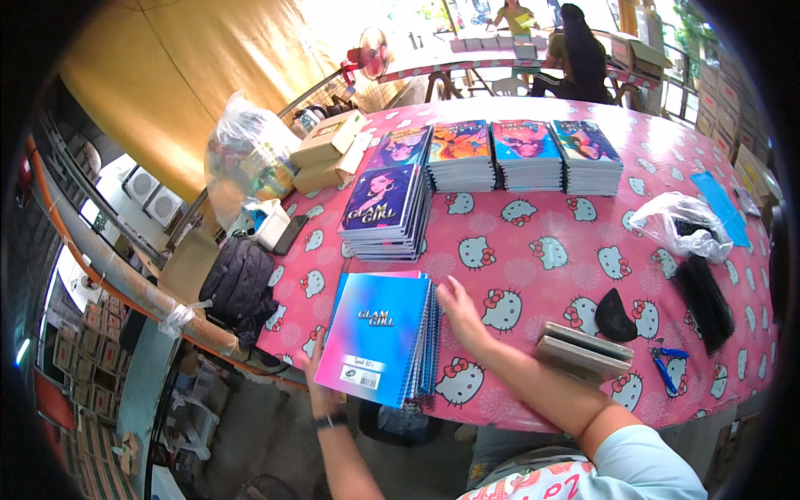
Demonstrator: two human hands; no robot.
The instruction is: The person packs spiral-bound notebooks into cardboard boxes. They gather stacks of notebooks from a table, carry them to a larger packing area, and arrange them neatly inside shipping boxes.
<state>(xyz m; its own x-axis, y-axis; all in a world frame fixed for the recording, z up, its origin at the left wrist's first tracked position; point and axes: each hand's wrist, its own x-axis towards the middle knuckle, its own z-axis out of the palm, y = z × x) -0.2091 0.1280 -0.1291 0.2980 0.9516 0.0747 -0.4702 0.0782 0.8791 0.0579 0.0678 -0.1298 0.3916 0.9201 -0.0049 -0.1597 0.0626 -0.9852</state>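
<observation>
A stack of spiral notebooks (379, 333) with blue-and-pink covers lies at the near edge of the table, its top notebook slightly askew. My left hand (315, 371) rests along the stack's left side, fingers stretched upward and partly hidden by the covers. Against the wire-bound right side lies my right hand (460, 310), its fingers extended and apart. Just beyond stands a taller pile of notebooks (382, 200) with dark purple covers showing a drawn figure. Further stacks with colourful covers, such as an orange one (460, 143) and a red-and-blue one (525, 143), line up behind it.
Right of my forearm are a worn flat block (583, 354), a black curved piece (615, 315), blue-handled pliers (669, 368), black wire spirals (704, 304) and a plastic bag (682, 223). A backpack (239, 279) sits at the left edge. Two people are at a far table.
</observation>
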